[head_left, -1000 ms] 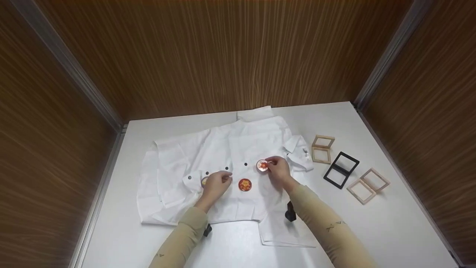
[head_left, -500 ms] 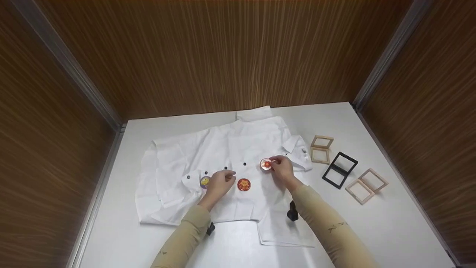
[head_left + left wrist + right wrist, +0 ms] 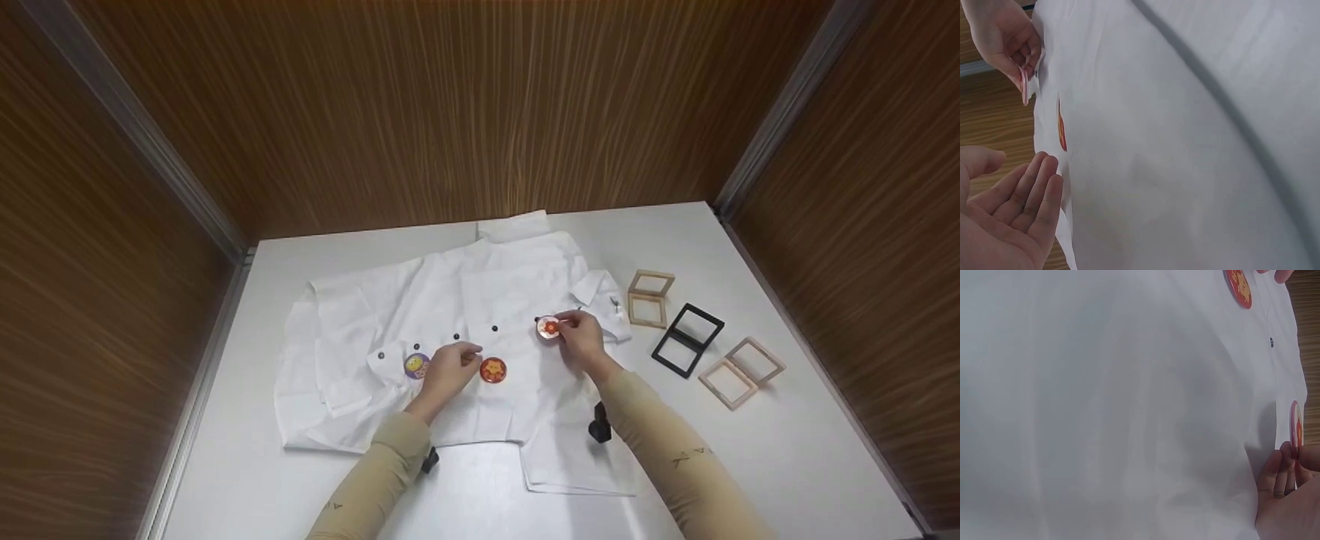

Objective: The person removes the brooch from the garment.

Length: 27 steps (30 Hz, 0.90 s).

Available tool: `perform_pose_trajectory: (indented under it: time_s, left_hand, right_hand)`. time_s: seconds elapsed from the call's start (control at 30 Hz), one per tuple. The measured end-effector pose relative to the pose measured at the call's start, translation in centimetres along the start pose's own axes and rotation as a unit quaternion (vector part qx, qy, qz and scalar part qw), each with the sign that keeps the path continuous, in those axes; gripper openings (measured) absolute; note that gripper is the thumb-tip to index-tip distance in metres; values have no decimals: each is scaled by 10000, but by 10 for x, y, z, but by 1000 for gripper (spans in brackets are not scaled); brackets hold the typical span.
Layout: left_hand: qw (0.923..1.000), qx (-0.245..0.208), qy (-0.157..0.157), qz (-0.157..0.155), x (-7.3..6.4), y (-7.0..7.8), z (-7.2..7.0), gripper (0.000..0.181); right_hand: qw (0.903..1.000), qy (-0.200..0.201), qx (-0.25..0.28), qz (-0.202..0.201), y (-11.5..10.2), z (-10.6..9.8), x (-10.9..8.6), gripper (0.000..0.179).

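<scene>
White-and-red badge [image 3: 548, 327]: to the right of the red badge [image 3: 493, 370], my landmark, and a little farther from the person. Right hand [image 3: 582, 339] pinches its right edge between thumb and fingers; in the right wrist view the badge stands nearly edge-on. I cannot tell whether it touches the cloth. Red badge itself: face up on the white shirt [image 3: 510, 281], yellow-orange figure on it; whether fastened or merely laid there, I cannot tell. Left hand [image 3: 448, 371]: just left of the red badge, fingers extended side by side, thumb apart, as the left wrist view shows. Purple badge [image 3: 416, 366], yellow figure: left of the landmark, beyond the left hand. Dark button [image 3: 494, 328]: directly behind the red badge; others of its kind run in a line to both sides of it. Shirt spreads under and all round the landmark. Well to its right, three hinged double frames stand unfolded: tan frame [image 3: 649, 297] farthest back, black frame [image 3: 686, 342] next, pinkish frame [image 3: 742, 372] rightmost. White table [image 3: 232, 450] carries everything; brown wood-grain panel [image 3: 480, 112] rises behind the landmark, far side of the table.
</scene>
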<state>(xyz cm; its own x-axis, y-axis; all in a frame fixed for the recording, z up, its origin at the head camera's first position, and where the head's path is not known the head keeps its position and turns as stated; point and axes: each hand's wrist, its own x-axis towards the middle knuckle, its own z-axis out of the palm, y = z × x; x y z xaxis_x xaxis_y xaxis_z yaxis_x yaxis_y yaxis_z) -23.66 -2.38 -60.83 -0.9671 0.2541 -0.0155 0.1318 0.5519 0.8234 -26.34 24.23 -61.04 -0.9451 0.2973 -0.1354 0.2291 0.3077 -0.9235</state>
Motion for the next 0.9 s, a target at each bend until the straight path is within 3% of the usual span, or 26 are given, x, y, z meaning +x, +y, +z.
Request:
perform_pose_trajectory:
  time_s: [0.63, 0.9]
  left_hand:
    - [9998, -3, -162, 109, 1, 5, 17, 23]
    - [9996, -24, -284, 22, 1, 10, 21, 25]
  right_hand:
    - [9997, 130, 76, 213, -2, -19, 3, 21]
    - [9980, 108, 580, 236, 0, -28, 2, 16]
